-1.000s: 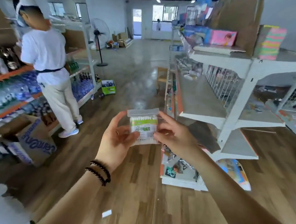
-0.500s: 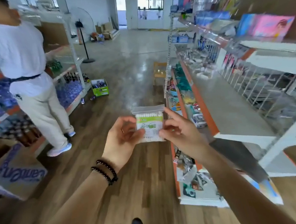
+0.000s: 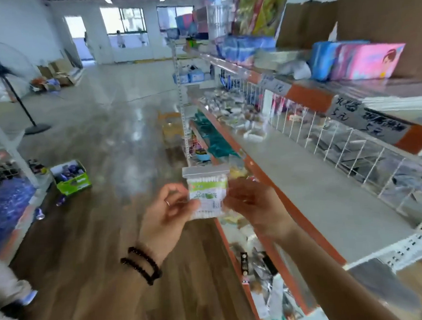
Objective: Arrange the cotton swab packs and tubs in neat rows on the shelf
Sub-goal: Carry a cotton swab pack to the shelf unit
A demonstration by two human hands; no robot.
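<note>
A clear plastic pack of cotton swabs (image 3: pixel 206 188) with a green and white label is held upright in front of me, over the aisle floor. My left hand (image 3: pixel 167 217) pinches its left edge; a ring and two black bead bracelets show on that hand and wrist. My right hand (image 3: pixel 254 205) holds the pack's right edge with curled fingers. The grey shelf (image 3: pixel 314 192) with an orange front strip lies just right of my hands; its near stretch is bare, and small packs lie further along it.
A white wire divider (image 3: pixel 328 136) runs along the shelf's back. Above, an upper shelf carries a pink box (image 3: pixel 370 61) and blue packs. Lower shelves hold mixed goods. A green carton (image 3: pixel 71 177) and a standing fan (image 3: pixel 12 81) are on the floor at left. A person's legs show at bottom left.
My view has swung right and moved closer to the shelf; the other person has slid out to the left edge. Both hands keep the same hold on the swab pack.
</note>
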